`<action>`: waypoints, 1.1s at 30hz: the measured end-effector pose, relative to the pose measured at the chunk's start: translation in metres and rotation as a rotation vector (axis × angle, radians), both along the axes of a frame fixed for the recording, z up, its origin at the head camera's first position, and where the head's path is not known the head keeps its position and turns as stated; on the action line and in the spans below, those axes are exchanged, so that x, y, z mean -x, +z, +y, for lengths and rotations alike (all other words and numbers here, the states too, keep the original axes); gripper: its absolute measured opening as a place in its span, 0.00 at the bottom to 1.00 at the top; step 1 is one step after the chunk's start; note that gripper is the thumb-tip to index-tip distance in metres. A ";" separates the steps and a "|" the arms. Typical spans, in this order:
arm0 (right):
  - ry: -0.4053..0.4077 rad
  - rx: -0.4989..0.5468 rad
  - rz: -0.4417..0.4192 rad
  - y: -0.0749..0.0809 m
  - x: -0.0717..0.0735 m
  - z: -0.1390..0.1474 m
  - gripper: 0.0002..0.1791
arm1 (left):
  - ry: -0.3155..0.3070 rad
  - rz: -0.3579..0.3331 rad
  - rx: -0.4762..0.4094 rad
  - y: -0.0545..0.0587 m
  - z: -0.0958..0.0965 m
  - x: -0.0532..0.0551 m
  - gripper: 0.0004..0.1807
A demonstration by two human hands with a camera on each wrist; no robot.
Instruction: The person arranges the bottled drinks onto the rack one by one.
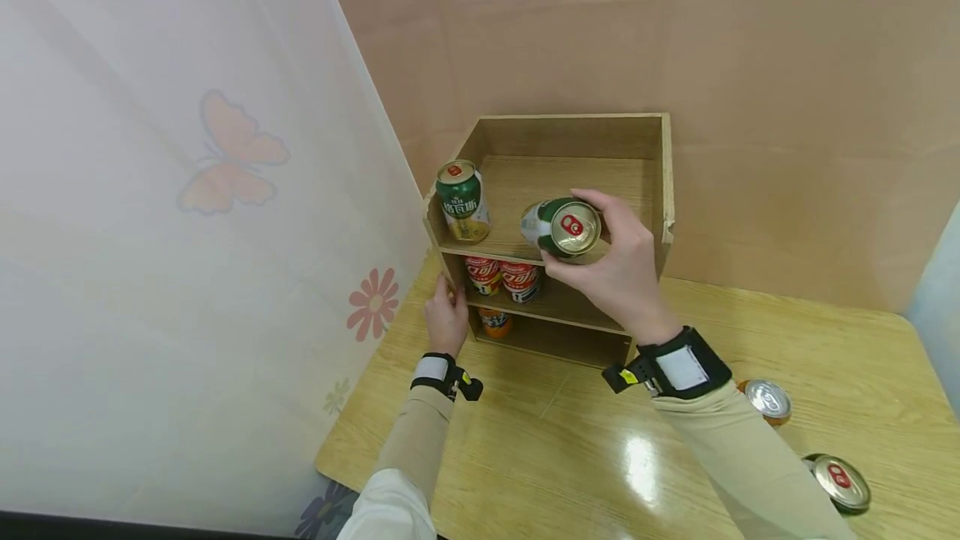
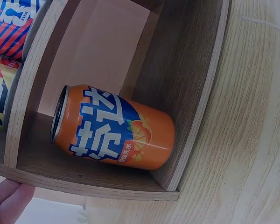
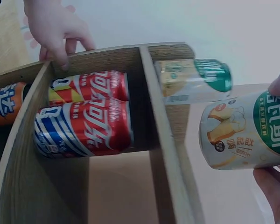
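Observation:
My right hand [image 1: 618, 261] grips a green-and-white drink can [image 1: 561, 226] around its side, thumb and fingers on opposite sides. The can is tilted over the top level of a wooden shelf [image 1: 551, 317], its gold lid facing the head camera. A matching green can [image 1: 462, 200] stands at the left of that level. With my left hand [image 1: 446, 319] I hold the shelf's left side panel, thumb on the inner face in the right wrist view. Two red cola cans [image 3: 84, 126] stand side by side on the middle level. An orange soda can [image 2: 116, 128] is upright on the bottom level.
The shelf stands on a light wooden table [image 1: 555, 448] against a brown backdrop [image 1: 787, 148]. On the table at right are an orange can with a silver lid [image 1: 768, 400] and another green can [image 1: 840, 482], both near my right forearm. A white patterned curtain [image 1: 225, 290] borders the left.

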State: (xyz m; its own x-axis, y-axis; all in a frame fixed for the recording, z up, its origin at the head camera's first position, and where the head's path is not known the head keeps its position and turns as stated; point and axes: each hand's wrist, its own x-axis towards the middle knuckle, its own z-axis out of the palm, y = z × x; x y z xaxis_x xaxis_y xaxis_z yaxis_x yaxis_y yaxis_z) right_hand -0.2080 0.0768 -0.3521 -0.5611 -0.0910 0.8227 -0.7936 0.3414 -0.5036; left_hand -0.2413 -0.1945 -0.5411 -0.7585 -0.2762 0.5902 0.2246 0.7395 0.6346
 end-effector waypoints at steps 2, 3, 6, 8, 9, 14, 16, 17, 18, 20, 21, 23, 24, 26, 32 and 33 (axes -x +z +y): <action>-0.017 -0.002 0.001 -0.002 0.006 -0.005 0.43 | 0.002 -0.001 0.000 0.000 0.000 0.000 0.12; -0.027 0.001 0.001 -0.003 0.008 -0.007 0.43 | 0.004 -0.002 0.001 0.000 0.000 0.000 0.12; -0.052 0.000 -0.012 -0.004 0.014 -0.014 0.43 | 0.002 0.002 0.005 0.001 0.000 0.000 0.13; -0.069 -0.005 -0.025 -0.004 0.017 -0.018 0.42 | -0.001 0.008 0.006 0.001 0.000 0.000 0.13; -0.075 -0.008 -0.034 -0.003 0.018 -0.020 0.42 | -0.005 0.011 0.004 0.001 0.000 0.000 0.14; -0.077 -0.031 -0.078 0.001 0.025 -0.028 0.41 | -0.012 0.009 -0.007 0.000 -0.001 0.000 0.14; -0.065 -0.034 -0.105 0.002 0.028 -0.031 0.42 | -0.011 0.007 -0.011 0.000 -0.002 0.000 0.14; -0.061 -0.036 -0.120 0.003 0.030 -0.033 0.41 | -0.011 0.007 -0.014 0.000 -0.002 0.000 0.14; -0.055 -0.037 -0.135 0.004 0.031 -0.035 0.41 | -0.010 0.006 -0.015 -0.001 -0.003 0.000 0.14; -0.044 -0.040 -0.165 0.007 0.035 -0.038 0.41 | -0.005 0.007 -0.012 -0.002 -0.003 0.001 0.14; -0.042 -0.045 -0.179 0.009 0.036 -0.039 0.42 | -0.003 0.009 -0.009 -0.003 -0.003 0.001 0.13; -0.043 -0.056 -0.202 0.012 0.038 -0.042 0.42 | 0.002 0.015 -0.003 -0.004 -0.004 0.002 0.13; -0.043 -0.061 -0.213 0.013 0.040 -0.044 0.42 | 0.004 0.016 0.000 -0.004 -0.004 0.002 0.12; -0.043 -0.067 -0.233 0.017 0.041 -0.047 0.42 | 0.007 0.024 0.004 -0.004 -0.004 0.002 0.12; -0.048 -0.098 -0.283 0.022 0.044 -0.049 0.43 | 0.010 0.015 0.012 -0.005 -0.005 0.001 0.11; -0.049 -0.105 -0.291 0.022 0.044 -0.049 0.43 | 0.011 0.014 0.013 -0.005 -0.005 0.002 0.11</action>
State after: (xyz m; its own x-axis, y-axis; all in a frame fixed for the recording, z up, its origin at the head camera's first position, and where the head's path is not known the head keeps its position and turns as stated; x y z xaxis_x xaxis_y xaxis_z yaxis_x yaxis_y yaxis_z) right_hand -0.2524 0.0275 -0.3305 -0.7772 -0.1342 0.6148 -0.6031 0.4376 -0.6669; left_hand -0.2428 -0.1994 -0.5462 -0.7471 -0.2764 0.6046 0.2254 0.7503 0.6215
